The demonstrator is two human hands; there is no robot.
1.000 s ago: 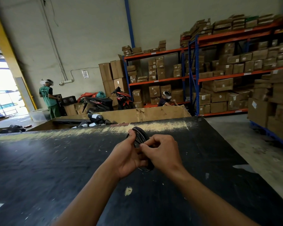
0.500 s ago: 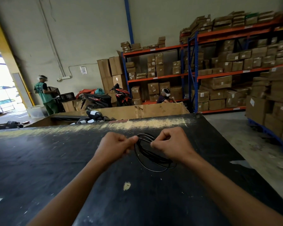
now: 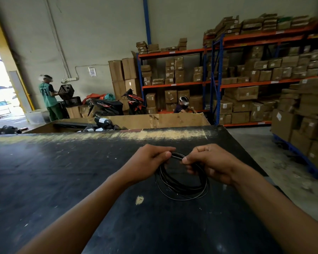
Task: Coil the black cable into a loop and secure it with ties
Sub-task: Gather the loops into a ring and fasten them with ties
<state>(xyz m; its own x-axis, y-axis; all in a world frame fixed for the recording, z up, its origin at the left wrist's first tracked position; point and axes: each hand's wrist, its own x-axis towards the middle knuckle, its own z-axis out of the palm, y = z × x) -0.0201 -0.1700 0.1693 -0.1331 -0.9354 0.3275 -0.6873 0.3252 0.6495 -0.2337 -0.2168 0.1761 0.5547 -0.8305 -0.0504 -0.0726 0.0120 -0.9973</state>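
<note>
A thin black cable (image 3: 182, 187) is wound into a loose loop of several turns, held just above the black table (image 3: 62, 180). My left hand (image 3: 151, 160) pinches the top of the loop on its left side. My right hand (image 3: 209, 162) pinches the top on its right side, thumb and fingers closed on the strands. The lower part of the loop hangs toward the table surface. No tie is visible; the fingers hide the spot between my hands.
A cardboard bin (image 3: 154, 121) with dark parts stands beyond the table's far edge. Shelving (image 3: 246, 83) stacked with boxes fills the right. Two people (image 3: 48, 96) work at the back near parked scooters (image 3: 106, 107). Concrete floor (image 3: 283, 171) lies to the right.
The coil was upright and tight between my hands; I have moved my hands apart and tipped it flatter, so the loop has spread wider and hangs lower.
</note>
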